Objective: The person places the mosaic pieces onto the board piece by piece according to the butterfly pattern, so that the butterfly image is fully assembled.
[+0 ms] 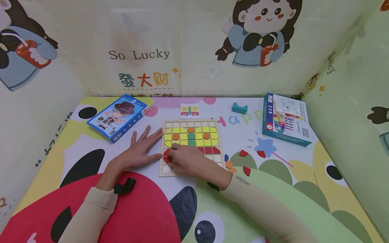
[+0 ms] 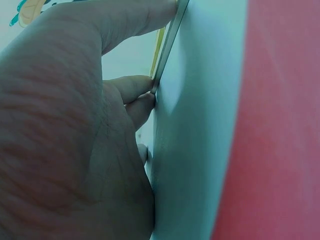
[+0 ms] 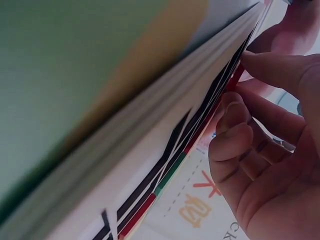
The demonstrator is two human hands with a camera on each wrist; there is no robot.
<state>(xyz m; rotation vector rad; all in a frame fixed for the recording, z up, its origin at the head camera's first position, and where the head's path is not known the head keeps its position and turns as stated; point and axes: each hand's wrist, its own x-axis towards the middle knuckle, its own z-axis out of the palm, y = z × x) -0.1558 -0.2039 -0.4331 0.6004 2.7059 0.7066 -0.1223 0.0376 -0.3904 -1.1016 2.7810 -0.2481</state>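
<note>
A wooden grid board point(image 1: 162, 172) lies on the table with yellow, orange, green and red pieces forming a butterfly-like pattern. My left hand point(image 1: 136, 150) is spread flat at its left side, thumb and fingertips right at the board's edge; in the left wrist view the fingers point(image 2: 135, 87) meet that edge. My right hand point(image 1: 189, 160) reaches over the lower part of the board and covers some cells. Its thumb and index finger pinch a red piece point(image 3: 237, 76) at the board's surface, beside red pieces point(image 1: 167, 156) at the lower left.
A small pattern card point(image 1: 189, 110) lies behind the board. Loose red pieces point(image 1: 243, 153) and orange discs point(image 1: 229, 164) lie to its right. A blue game box point(image 1: 118, 116) stands back left, a teal box point(image 1: 287, 118) back right, and a teal block point(image 1: 239, 108) between them.
</note>
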